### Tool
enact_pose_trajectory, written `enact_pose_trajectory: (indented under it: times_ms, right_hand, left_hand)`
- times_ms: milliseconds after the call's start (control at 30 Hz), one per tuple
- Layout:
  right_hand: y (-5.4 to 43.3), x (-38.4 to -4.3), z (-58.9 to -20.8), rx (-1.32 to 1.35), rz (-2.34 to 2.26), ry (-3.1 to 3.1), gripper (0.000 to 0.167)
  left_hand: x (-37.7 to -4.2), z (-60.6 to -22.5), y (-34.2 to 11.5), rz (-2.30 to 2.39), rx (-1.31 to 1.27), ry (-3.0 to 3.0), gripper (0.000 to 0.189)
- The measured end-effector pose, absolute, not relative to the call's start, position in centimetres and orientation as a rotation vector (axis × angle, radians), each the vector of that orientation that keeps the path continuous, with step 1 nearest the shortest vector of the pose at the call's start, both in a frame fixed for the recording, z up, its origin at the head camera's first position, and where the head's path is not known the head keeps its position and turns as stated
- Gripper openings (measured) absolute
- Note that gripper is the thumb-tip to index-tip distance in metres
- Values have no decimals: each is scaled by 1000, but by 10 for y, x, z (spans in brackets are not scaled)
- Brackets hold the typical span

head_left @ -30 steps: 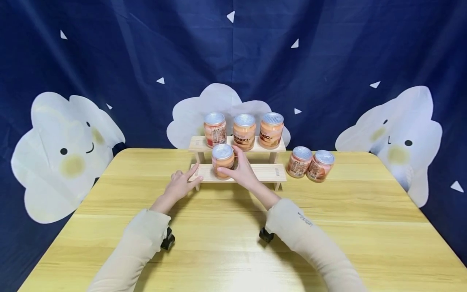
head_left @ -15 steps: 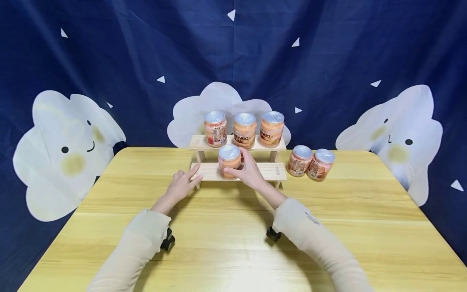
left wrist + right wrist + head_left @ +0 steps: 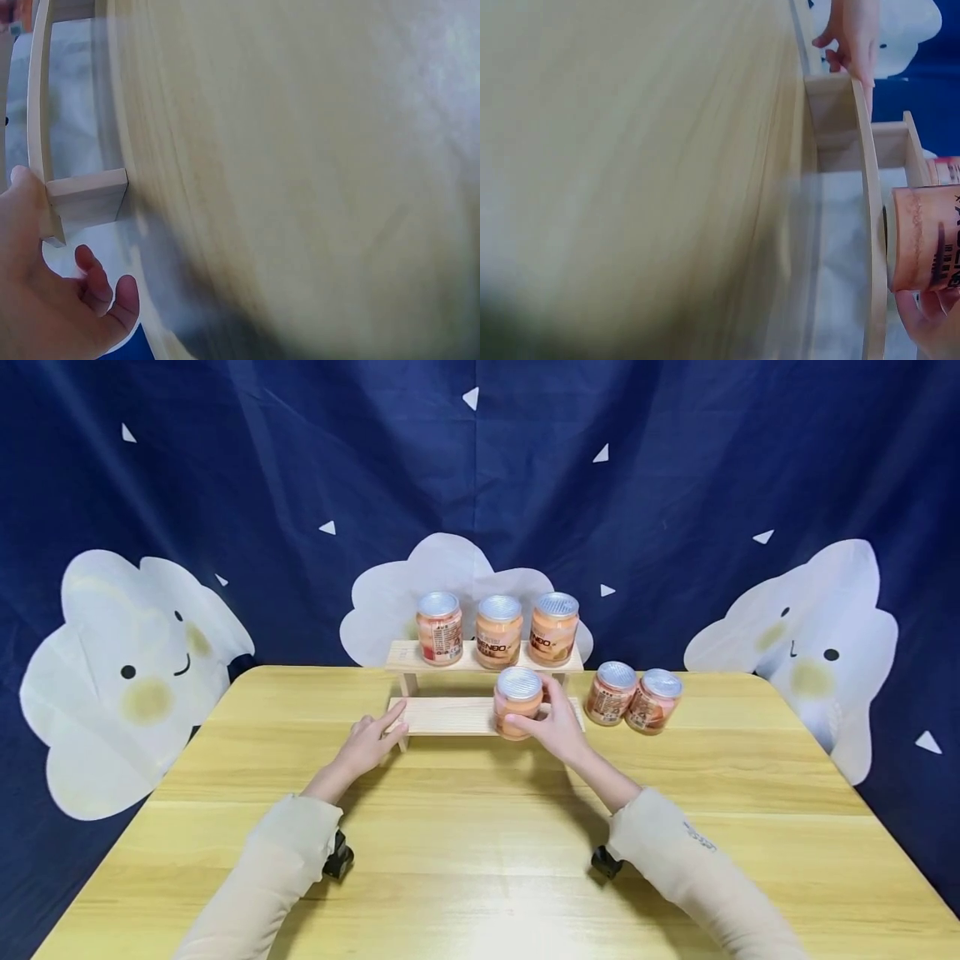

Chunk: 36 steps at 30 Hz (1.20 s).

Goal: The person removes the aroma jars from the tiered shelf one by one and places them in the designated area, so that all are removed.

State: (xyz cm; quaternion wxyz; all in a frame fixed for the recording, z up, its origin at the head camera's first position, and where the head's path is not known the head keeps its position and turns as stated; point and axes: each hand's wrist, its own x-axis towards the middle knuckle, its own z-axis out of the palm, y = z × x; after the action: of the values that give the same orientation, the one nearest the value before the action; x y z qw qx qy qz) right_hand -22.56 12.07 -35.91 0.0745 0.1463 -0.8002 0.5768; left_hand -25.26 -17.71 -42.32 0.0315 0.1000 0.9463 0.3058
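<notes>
My right hand [image 3: 558,722] grips an orange jar [image 3: 517,714] with a silver lid, thumb at the front and fingers behind. In the right wrist view the jar [image 3: 926,240] is upright, its base close over the lower wooden shelf [image 3: 450,717]. My left hand [image 3: 363,745] touches the shelf's left end, index finger and thumb extended. The left wrist view shows its other fingers [image 3: 97,289] loosely bent below the board. Several similar jars stand around: on the upper shelf [image 3: 405,656] are a left jar [image 3: 440,631], a middle jar [image 3: 498,635] and a right jar [image 3: 553,631].
Two more jars, one [image 3: 611,695] against the other [image 3: 655,703], stand on the wooden table [image 3: 450,860] right of the shelves. A dark blue curtain [image 3: 480,460] with white clouds hangs behind the table's far edge.
My right hand has carried the jar rightward along the lower shelf, from left of its middle to its right half. My left hand stays at the shelf's left end.
</notes>
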Motion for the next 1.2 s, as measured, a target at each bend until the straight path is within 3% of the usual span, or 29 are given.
enact_pose_trajectory:
  times_ms: [433, 900, 1200]
  right_hand:
    - [206, -221, -394, 435, 1522, -2334, 68]
    - [301, -188, -381, 76, 1282, -2460, 64]
    - [343, -191, -385, -139, 1245, -2411, 67]
  left_hand:
    - [-251, -424, -180, 897, 309, 2921, 57]
    - [-251, -422, -176, 807, 283, 2927, 58]
    - [-251, -421, -177, 815, 281, 2921, 59]
